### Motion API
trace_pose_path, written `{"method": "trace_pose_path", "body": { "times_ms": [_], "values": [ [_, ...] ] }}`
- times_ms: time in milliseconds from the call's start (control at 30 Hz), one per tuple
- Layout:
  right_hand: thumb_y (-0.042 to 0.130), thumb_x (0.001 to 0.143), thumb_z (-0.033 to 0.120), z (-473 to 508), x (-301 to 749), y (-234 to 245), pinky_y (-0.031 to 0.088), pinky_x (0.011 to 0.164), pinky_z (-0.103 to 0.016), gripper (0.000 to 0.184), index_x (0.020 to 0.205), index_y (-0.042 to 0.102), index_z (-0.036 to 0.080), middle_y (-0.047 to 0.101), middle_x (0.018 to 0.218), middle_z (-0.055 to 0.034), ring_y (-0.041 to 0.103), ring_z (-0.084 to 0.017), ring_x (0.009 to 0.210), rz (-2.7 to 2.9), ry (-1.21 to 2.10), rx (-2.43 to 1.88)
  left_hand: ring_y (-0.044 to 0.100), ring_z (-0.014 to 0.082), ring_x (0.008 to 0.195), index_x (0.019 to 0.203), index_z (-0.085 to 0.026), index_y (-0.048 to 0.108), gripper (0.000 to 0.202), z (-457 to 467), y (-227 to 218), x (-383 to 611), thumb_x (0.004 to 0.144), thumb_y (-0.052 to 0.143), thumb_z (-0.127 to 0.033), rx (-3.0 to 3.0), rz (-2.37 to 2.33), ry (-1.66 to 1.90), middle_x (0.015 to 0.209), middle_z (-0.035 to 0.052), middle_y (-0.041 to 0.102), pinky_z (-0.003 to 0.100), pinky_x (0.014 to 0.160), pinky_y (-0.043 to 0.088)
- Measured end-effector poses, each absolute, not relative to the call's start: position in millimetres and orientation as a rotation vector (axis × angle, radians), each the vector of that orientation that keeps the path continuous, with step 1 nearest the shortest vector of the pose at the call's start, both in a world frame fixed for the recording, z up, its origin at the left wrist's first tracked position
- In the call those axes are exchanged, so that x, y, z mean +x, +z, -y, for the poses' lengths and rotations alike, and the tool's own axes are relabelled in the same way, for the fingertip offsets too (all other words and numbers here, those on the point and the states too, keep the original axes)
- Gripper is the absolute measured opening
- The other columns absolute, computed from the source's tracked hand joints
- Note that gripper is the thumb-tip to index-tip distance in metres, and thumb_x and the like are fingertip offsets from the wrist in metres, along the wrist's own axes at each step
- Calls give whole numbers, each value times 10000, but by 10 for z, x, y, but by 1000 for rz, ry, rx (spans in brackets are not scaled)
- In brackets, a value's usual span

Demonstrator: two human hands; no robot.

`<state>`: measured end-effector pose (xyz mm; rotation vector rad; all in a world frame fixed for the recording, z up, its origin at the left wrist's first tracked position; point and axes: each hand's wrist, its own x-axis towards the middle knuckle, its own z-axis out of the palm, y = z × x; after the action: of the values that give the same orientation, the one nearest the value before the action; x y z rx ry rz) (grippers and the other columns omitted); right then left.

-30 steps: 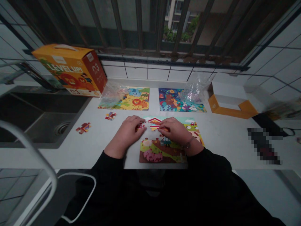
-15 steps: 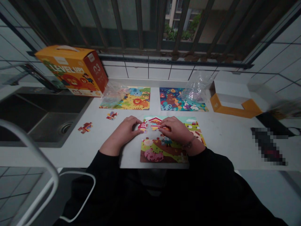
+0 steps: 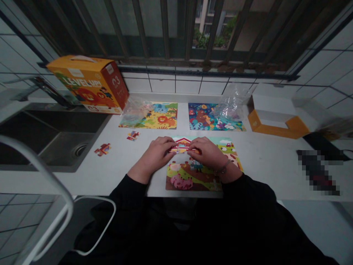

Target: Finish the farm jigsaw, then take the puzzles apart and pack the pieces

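A colourful farm jigsaw (image 3: 193, 176) lies on the white counter (image 3: 264, 162) in front of me. My left hand (image 3: 157, 153) rests on its upper left part, fingers curled and pressed on a red-and-white barn piece (image 3: 179, 148). On the upper middle of the jigsaw my right hand (image 3: 207, 152) has its fingers bent down onto the pieces. The fingertips of both hands nearly meet. Two loose pieces (image 3: 133, 135) (image 3: 102, 149) lie on the counter to the left.
Two finished-looking puzzles (image 3: 154, 115) (image 3: 213, 117) lie further back, each partly under a clear plastic bag. An orange puzzle box (image 3: 88, 84) stands at the back left beside a steel sink (image 3: 52, 140). An open orange tray (image 3: 275, 121) sits at the right. A barred window runs behind.
My left hand has slid the barn piece rightward into the jigsaw, closing the gap to my right hand. The right hand has hardly moved.
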<state>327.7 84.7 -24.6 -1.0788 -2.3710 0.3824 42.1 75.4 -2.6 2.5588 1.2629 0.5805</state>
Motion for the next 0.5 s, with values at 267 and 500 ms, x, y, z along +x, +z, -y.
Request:
{"method": "trace_pose_path", "body": {
  "times_ms": [267,500],
  "values": [
    [753,1005,297,-803,3232,-231,511,1066,-490,179,1168,806,242,779,1293,-103,690,-298,1199,2433,346,-1020,682,303,1284,1341,-251,770,306,-736,-63,496,1106,588,-324,2663,-1220,478,1405,96,757,504,1080,522],
    [749,1009,321,-773,3198,-239,529,1072,-515,241,1230,816,249,775,1359,-111,704,-312,1221,2486,317,-979,681,302,1321,1381,-245,737,320,-681,-24,549,1097,594,-277,2692,-1262,435,1426,104,756,505,1069,504]
  ]
}}
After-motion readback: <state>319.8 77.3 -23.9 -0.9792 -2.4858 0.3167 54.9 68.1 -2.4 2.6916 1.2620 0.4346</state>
